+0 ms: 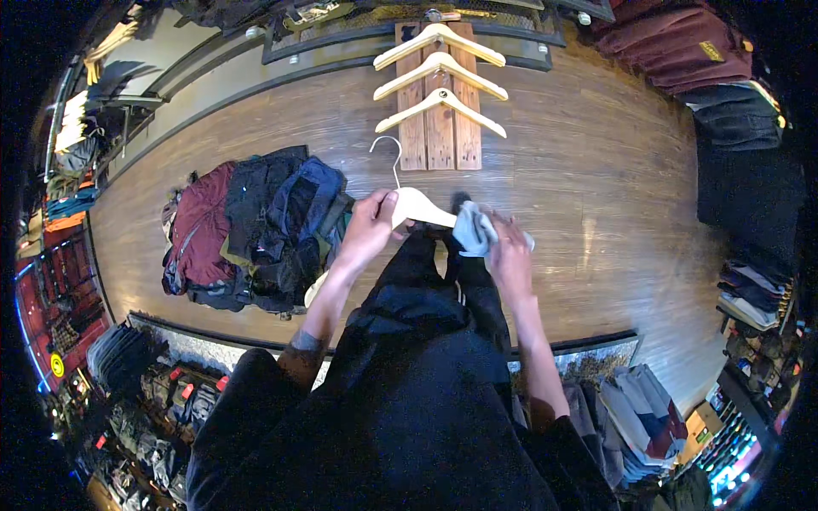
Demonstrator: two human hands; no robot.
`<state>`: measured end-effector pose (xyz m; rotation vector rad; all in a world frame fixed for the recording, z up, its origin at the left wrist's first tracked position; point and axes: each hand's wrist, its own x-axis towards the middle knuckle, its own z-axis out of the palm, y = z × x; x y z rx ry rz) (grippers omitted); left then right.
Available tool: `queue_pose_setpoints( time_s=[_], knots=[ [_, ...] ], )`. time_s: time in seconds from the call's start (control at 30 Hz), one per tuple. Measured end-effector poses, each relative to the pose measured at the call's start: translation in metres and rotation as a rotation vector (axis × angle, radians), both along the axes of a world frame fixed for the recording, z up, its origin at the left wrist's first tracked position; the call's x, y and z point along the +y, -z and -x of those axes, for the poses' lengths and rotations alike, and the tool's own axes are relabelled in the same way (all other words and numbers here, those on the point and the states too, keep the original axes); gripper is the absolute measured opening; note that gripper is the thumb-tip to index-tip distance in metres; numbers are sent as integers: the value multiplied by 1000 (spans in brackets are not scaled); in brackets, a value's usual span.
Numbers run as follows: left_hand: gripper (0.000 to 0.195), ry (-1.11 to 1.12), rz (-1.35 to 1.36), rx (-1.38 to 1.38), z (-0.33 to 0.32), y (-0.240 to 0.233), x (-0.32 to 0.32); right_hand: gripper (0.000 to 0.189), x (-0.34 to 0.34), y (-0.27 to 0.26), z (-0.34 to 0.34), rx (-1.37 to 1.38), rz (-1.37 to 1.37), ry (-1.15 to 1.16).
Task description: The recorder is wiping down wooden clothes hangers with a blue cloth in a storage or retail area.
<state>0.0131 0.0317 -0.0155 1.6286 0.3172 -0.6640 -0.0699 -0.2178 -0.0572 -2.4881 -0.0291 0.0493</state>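
A pale wooden clothes hanger (416, 208) with a metal hook is held in front of me. My left hand (377, 220) grips it near its neck, the thumb on top. My right hand (509, 249) presses a light blue cloth (474, 231) around the hanger's right arm, whose tip the cloth hides. Beyond the held hanger, three similar wooden hangers, the nearest (442, 110), the middle (439, 71) and the farthest (438, 42), lie one above another across a reddish plank board (439, 150).
A heap of folded clothes (204, 223) lies on the wood-look floor (594, 191) to the left. Maroon garments (677, 45) hang at the upper right. Folded clothes (645, 415) stand at the lower right, with packed garments (192, 396) at the lower left.
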Motion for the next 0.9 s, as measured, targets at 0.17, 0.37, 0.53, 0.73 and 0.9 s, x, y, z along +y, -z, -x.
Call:
queue_pose_setpoints(
  time_s=[0.17, 0.37, 0.53, 0.73, 0.9],
  knots=[
    [29, 135, -130, -142, -13, 26, -38, 45, 48, -26, -48, -11, -201, -5],
    [33, -50, -90, 65, -52, 31, -59, 51, -11, 2, -89, -45, -98, -120],
    [41, -55, -134, -55, -74, 64, -46, 52, -86, 61, -90, 189, -19, -100],
    [41, -45, -216, -53, -119, 129, -54, 39, -187, 157, -93, 417, -41, -48],
    [40, 92, -394, -89, -168, 181, -69, 39, -174, 167, -152, 506, 95, 166]
  ],
)
